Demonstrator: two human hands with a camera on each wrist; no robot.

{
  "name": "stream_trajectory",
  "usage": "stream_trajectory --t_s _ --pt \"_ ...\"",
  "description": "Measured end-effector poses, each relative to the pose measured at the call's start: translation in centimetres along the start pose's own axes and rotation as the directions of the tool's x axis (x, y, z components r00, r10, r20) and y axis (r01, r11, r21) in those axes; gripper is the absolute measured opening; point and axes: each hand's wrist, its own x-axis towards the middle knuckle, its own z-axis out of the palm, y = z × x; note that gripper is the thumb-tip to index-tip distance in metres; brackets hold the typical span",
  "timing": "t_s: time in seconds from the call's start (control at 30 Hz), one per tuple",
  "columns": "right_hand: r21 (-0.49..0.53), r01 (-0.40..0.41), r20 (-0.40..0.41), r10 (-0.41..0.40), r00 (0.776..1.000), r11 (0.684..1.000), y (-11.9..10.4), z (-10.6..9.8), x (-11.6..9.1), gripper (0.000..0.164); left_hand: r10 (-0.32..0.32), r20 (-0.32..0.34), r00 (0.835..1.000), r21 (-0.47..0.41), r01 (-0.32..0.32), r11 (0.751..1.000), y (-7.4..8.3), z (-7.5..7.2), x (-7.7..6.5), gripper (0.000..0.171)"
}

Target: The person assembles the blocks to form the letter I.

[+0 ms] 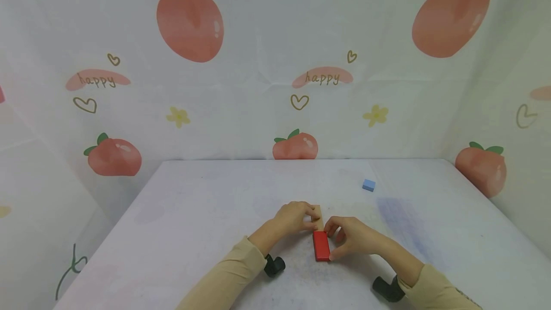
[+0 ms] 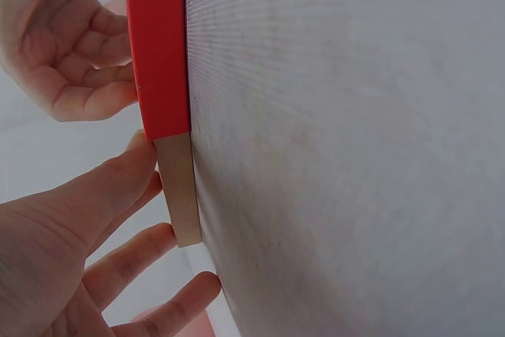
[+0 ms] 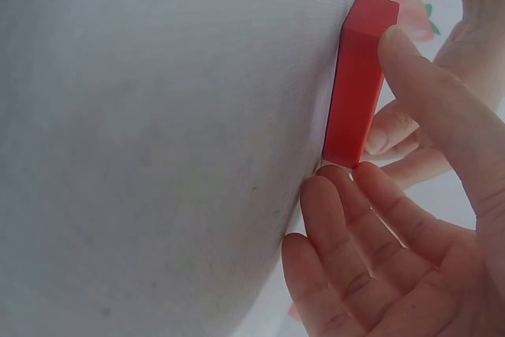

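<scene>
A red rectangular block (image 1: 321, 247) lies flat on the table, lined up end to end with a light wooden block (image 2: 181, 191) of similar width. My left hand (image 1: 294, 217) pinches the wooden block lengthwise, the thumb near the joint with the red block and a finger at the far end. Along the right side of the red block, my right hand (image 1: 356, 237) grips it by its ends: the thumb touches the near end, and the index fingertip is at the far end. In the head view, the left fingers partly cover the wooden block.
A small blue block (image 1: 369, 185) lies farther back on the right of the white table (image 1: 206, 204). Black wrist-worn devices (image 1: 389, 289) sit under both forearms. Behind the table hangs a fruit-printed curtain (image 1: 254, 27).
</scene>
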Motion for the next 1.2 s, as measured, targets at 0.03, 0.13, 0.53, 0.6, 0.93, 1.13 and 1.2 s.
stream_trajectory --t_s 0.03,0.13,0.53,0.6,0.93,1.13,1.2 --pt "0.000 0.001 0.000 -0.001 1.000 1.000 0.0 0.0 0.0 0.044 0.000 -0.002 1.000 -0.001 0.000 1.000 0.0 0.0 0.0 0.031" --pt "-0.002 0.003 0.000 -0.003 1.000 1.000 0.0 0.0 0.0 0.043 -0.003 -0.003 1.000 -0.002 0.003 1.000 0.1 0.0 0.0 0.031" --pt "-0.007 0.000 -0.003 0.000 1.000 1.000 0.0 -0.1 0.0 0.044 0.016 -0.008 1.000 0.020 -0.016 1.000 0.0 0.1 0.0 0.028" --pt "-0.008 0.007 -0.001 -0.007 1.000 1.000 0.0 -0.1 -0.1 0.044 0.028 -0.008 1.000 0.025 -0.028 0.999 0.0 0.1 -0.1 0.027" --pt "-0.008 0.013 -0.008 -0.013 1.000 1.000 0.7 -0.8 -0.2 0.044 0.047 0.000 0.999 0.071 -0.047 0.996 0.1 0.0 -0.6 0.032" --pt "0.029 -0.012 -0.011 0.013 1.000 1.000 1.4 -1.5 -0.1 0.041 0.090 -0.009 0.996 0.104 -0.089 0.991 0.1 -0.2 -0.8 0.038" --pt "0.035 -0.026 -0.012 0.027 1.000 0.999 1.7 -1.7 -0.1 0.040 0.111 -0.013 0.994 0.114 -0.109 0.988 0.2 -0.1 -1.0 0.038"
